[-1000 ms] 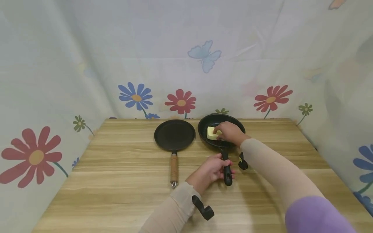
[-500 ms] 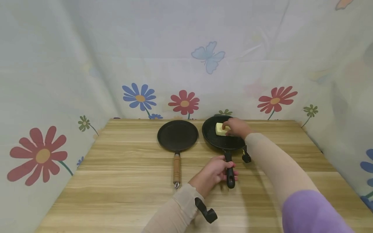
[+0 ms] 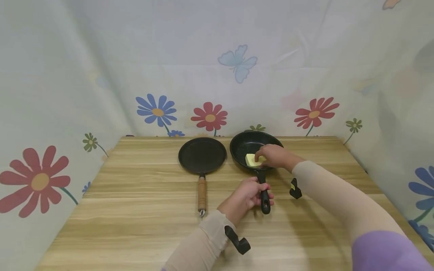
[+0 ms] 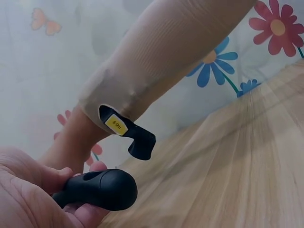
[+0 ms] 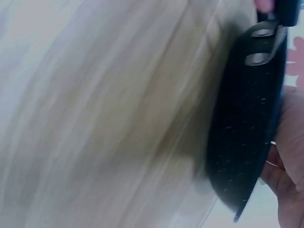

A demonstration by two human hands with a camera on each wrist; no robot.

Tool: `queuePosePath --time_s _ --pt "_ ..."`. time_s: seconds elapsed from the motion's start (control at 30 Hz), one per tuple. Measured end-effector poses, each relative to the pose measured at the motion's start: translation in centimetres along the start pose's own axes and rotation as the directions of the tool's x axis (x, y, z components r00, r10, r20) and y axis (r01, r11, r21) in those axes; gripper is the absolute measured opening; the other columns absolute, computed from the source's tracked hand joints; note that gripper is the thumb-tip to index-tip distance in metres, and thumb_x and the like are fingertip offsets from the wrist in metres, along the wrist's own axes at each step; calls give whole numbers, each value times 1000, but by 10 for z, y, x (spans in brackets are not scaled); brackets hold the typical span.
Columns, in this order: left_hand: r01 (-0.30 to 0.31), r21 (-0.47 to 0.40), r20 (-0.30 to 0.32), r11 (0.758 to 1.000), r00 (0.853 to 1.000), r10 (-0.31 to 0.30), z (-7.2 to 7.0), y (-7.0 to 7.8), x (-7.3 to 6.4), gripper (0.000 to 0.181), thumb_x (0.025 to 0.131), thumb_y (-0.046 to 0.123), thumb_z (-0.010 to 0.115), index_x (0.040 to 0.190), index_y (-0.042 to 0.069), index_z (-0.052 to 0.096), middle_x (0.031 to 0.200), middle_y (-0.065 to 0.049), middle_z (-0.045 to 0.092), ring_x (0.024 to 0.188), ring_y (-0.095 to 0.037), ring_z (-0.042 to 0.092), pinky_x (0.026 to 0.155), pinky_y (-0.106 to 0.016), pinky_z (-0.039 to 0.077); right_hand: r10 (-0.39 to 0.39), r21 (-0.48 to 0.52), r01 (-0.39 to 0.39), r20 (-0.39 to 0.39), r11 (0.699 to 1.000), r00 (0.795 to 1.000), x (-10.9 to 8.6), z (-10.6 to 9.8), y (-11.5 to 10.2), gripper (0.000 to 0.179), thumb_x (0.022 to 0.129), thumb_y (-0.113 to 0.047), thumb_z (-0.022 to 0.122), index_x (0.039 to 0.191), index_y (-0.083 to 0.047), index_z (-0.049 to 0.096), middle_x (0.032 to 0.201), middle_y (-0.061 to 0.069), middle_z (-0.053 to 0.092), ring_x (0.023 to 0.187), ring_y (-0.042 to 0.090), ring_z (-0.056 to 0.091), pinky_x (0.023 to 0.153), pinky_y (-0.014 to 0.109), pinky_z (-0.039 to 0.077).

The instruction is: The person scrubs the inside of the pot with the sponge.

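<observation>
A deep black frying pan stands at the back of the table, right of the middle, its handle towards me. My left hand grips this handle, thumb on top and fingers underneath; the left wrist view shows the handle's rounded end poking out past the hand. Inside the pan, my right hand pinches a pale yellow sponge against the near part of the bottom. From the right wrist, the pan's speckled outer wall hides the sponge and most of the fingers.
Left of the frying pan lies a flat black crepe pan with a wooden handle pointing to me. Behind the wooden table hangs a flowered cloth. Black straps with hooks sit on the wrists.
The right hand has slid the sponge over the pan's bottom, first away from me, then back towards the handle side. The left hand keeps its grip on the handle.
</observation>
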State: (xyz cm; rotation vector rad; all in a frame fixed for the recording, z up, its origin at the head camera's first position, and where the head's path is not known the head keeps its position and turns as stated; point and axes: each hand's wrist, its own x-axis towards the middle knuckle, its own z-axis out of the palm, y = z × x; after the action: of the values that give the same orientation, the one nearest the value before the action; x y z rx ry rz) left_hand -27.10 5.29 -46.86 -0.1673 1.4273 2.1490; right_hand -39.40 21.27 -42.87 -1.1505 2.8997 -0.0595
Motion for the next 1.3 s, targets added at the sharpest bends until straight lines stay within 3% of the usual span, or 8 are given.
queuePosePath --time_s 0.47,0.7,0.87,1.0,1.13,1.3 --pt "5 35 -11 999 1000 -5 4 -7 -5 28 101 -1 55 129 -3 54 92 -8 60 74 -29 70 77 -56 62 148 30 -147 -42 989 988 15 17 34 26 86 -12 81 110 -12 70 105 12 66 98 32 62 91 51 52" --pt "-17 37 -14 999 1000 18 5 -3 -5 28 100 -1 57 128 -1 55 98 -12 63 82 -36 73 79 -59 61 238 70 -235 -53 970 970 29 8 36 26 89 -17 79 113 -13 70 112 14 68 99 32 62 91 50 52" --pt "-9 55 33 998 999 7 5 -4 -6 30 101 4 59 130 0 54 110 -21 66 98 -41 72 83 -56 61 287 130 -274 -95 953 953 33 -3 35 32 89 -22 79 117 -9 69 117 18 69 106 37 62 96 53 51" --pt "-33 126 30 991 999 30 3 -4 -8 42 101 13 64 138 0 49 110 -23 68 97 -39 72 81 -51 62 339 142 -317 -167 938 926 25 -18 36 38 87 -28 79 118 -9 68 117 20 68 106 38 61 94 55 51" --pt "-44 218 -4 975 999 46 -2 5 -13 67 98 23 70 150 0 36 107 -21 66 89 -32 72 79 -49 63 432 148 -410 -174 900 885 9 -36 40 44 89 -36 76 122 -10 65 117 21 64 102 37 60 87 56 53" --pt "-56 346 -3 936 998 61 -20 23 -25 79 98 28 69 156 0 24 125 -28 61 103 -42 69 84 -54 61 514 153 -493 -176 857 840 -18 -47 54 48 92 -41 69 125 -7 59 114 23 61 94 38 58 79 57 54"
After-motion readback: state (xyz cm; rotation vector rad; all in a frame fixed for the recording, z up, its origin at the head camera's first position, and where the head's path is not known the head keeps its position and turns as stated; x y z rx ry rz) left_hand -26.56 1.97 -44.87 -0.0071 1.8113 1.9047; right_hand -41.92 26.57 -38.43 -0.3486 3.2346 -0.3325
